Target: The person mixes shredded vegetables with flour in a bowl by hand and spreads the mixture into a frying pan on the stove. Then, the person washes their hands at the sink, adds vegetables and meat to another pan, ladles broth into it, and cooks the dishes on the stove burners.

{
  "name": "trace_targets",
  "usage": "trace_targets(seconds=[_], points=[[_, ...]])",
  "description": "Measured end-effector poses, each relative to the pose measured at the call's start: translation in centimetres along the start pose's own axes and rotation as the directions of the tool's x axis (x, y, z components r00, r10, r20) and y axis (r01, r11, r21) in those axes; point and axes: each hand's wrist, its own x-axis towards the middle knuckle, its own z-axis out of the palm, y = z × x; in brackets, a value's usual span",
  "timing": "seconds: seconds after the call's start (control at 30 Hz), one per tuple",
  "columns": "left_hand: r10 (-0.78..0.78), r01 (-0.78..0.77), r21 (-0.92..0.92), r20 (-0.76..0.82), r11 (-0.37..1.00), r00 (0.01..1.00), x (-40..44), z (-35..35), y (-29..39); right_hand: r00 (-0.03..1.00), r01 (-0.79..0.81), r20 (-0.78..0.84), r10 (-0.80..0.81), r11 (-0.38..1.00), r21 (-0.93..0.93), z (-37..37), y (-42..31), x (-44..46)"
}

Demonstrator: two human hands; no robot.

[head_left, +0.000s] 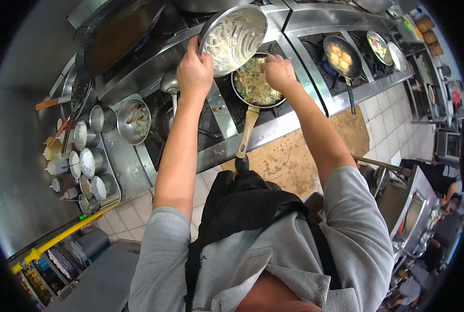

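Observation:
My left hand point(194, 74) grips the rim of a steel mixing bowl point(234, 44), tilted with its inside smeared in pale batter. Below and beside the bowl, a frying pan with a tan handle point(248, 130) sits on the stove, filled with a shredded, battered mixture point(255, 86). Over the pan's right side, my right hand point(281, 73) is closed with its fingertips near the mixture. Whatever those fingers pinch, if anything, is too small or hidden to name.
On the right burners are a pan of golden fried pieces point(340, 57) and a plate of food point(379, 48). A ladle point(170, 83), a steel bowl of scraps point(134, 120) and several seasoning containers point(91, 162) stand left. A large wok point(117, 39) is at upper left. People work at far right.

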Motion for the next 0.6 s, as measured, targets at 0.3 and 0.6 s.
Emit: trace_targets(seconds=[0.3, 0.6], points=[[-0.052, 0.052, 0.006, 0.016, 0.999, 0.998, 0.2, -0.5, -0.3, 0.99, 0.043, -0.14, -0.024, 0.989, 0.138, 0.9, -2.7, 0.0], [-0.09, 0.091, -0.026, 0.033, 0.996, 0.995, -0.1, -0.4, -0.3, 0.967, 0.151, -0.233, -0.103, 0.968, 0.199, 0.5, -2.7, -6.6]])
